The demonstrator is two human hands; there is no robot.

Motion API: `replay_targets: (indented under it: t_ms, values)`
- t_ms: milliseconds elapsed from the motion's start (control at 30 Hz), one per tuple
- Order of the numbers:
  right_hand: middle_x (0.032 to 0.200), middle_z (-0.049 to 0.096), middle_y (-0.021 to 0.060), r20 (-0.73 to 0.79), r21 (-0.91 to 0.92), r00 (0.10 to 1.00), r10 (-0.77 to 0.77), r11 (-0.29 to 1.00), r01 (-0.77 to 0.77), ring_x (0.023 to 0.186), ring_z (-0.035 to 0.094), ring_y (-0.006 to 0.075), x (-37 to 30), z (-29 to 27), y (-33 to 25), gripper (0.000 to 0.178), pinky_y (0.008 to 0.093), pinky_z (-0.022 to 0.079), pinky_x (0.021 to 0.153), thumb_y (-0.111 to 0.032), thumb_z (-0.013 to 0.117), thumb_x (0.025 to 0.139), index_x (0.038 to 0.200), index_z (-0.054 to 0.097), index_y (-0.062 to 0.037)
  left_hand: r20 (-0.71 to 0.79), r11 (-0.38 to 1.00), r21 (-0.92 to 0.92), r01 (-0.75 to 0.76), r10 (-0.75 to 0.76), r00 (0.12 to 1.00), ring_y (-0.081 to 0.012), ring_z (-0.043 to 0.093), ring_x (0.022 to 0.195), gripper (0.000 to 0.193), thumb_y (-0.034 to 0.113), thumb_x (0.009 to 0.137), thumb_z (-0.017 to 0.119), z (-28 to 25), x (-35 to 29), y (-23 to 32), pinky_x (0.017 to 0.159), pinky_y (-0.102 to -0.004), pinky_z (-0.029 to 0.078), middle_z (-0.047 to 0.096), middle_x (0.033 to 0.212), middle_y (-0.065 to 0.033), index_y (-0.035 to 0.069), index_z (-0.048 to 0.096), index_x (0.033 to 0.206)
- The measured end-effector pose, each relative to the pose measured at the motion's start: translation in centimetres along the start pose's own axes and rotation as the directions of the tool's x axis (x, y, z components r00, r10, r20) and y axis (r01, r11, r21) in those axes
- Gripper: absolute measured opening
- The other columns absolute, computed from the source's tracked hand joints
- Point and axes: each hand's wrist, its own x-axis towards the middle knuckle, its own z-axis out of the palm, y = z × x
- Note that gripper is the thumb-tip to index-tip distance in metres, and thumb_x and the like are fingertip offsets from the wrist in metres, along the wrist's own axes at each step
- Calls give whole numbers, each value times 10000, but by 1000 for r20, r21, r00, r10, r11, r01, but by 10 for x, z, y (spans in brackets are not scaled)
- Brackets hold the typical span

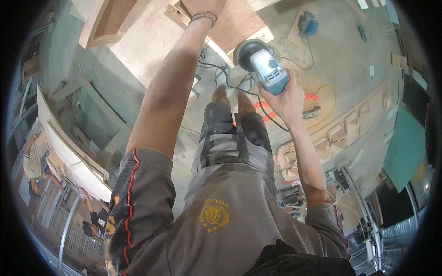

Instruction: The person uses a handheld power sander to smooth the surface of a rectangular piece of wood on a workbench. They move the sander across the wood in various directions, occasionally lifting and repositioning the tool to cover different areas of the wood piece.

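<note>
My right hand [287, 99] is wrapped round the rear of a grey-blue power sander [268, 69] with a round dark disc [244, 51]. The disc is tilted beside the near right corner of a reddish-brown wooden panel [237, 25]. Whether it touches the wood I cannot tell. At the top edge, my left hand [205, 5] is over the same panel, with its fingers out of sight. A black cord [263, 95] hangs near the sander and loops across my feet.
Pale plywood [145, 39] and a wooden frame [103, 23] stand at the upper left. Another blue power tool [307, 24] lies on a board at the upper right. An orange coiled hose [267, 110] runs over the floor. Wooden pieces [338, 131] line the right; people work at the far left.
</note>
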Motion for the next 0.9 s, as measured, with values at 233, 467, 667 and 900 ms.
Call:
replay_targets:
  t_ms: [233, 467, 667, 900]
  values:
    - [1005, 714, 197, 95, -91, 994, -60, 993, 69, 918, 716, 409, 7, 2, -3, 649, 488, 571, 749, -363, 865, 731, 1217, 541, -80, 12, 998, 33, 50, -50, 999, -299, 607, 1077, 624, 593, 877, 663, -4, 9, 8, 903, -489, 461, 671, 1108, -127, 60, 673, 1200]
    - [1074, 698, 196, 135, -83, 986, -93, 991, 105, 969, 707, 400, 11, 3, -6, 671, 485, 568, 763, -366, 879, 708, 1216, 541, -86, 16, 998, 28, 64, -64, 998, -283, 609, 1068, 601, 599, 845, 679, 0, 9, 12, 902, -477, 463, 662, 1100, -120, 64, 681, 1120]
    - [1054, 709, 183, 119, -120, 991, -64, 990, 79, 963, 713, 389, 13, 3, -2, 667, 486, 567, 768, -398, 864, 724, 1217, 539, -89, 26, 998, 27, 54, -55, 998, -273, 605, 1070, 610, 605, 841, 673, 3, 7, 8, 916, -473, 447, 656, 1095, -118, 62, 683, 1117]
    - [937, 737, 161, 51, -137, 998, 20, 990, -13, 905, 728, 386, 27, -8, 3, 655, 482, 565, 762, -397, 846, 744, 1229, 528, -91, 12, 999, 44, 25, -26, 1000, -270, 593, 1077, 594, 622, 843, 655, 7, 7, 4, 915, -499, 434, 660, 1116, -99, 88, 699, 1101]
